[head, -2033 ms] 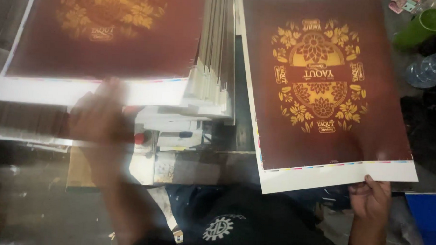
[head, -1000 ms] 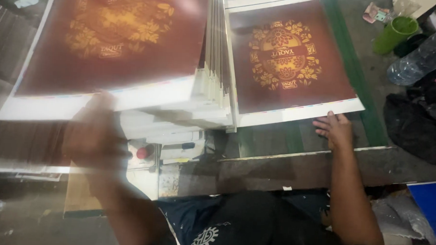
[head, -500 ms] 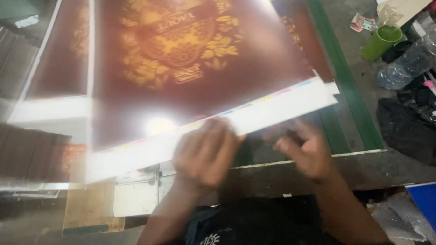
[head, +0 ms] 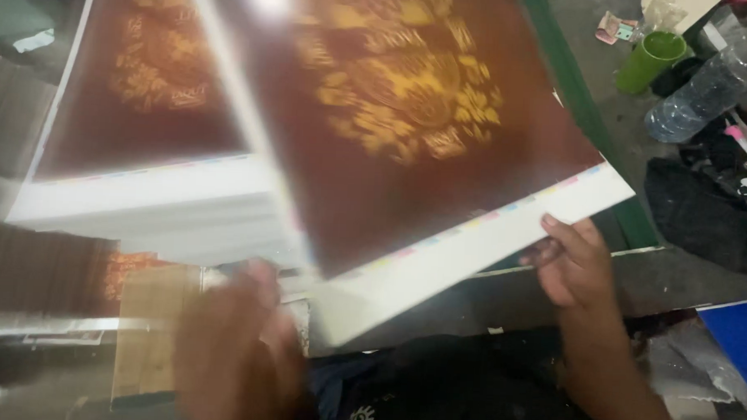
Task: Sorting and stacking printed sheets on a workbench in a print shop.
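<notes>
Half a second ago both hands met at the near white edge of the lifted sheet; now they have drawn apart, and the sheet has swung rightward and tilted, its right corner out over the green-edged table.

From the head camera, the only view: the large glossy printed sheet, dark maroon with a gold floral emblem and a white margin (head: 408, 153), is held in the air above the work surface. The right hand (head: 574, 262) pinches its lower right white edge, thumb on top and fingers curled under. The left hand (head: 236, 354) is a blur low at the left, near the sheet's lower left corner; whether it grips the paper or hangs free of it I cannot tell. To the left lies the thick stack of matching maroon printed sheets (head: 143, 177), white edges fanned toward the person.

Beyond the table's green edge stand a green plastic cup (head: 648, 61) and a clear plastic water bottle (head: 709, 89) (lying slantwise beside dark cloth).

As a judgement, one sheet is mid-transfer from the stack, not yet laid down, and most of the stack remains.
</notes>
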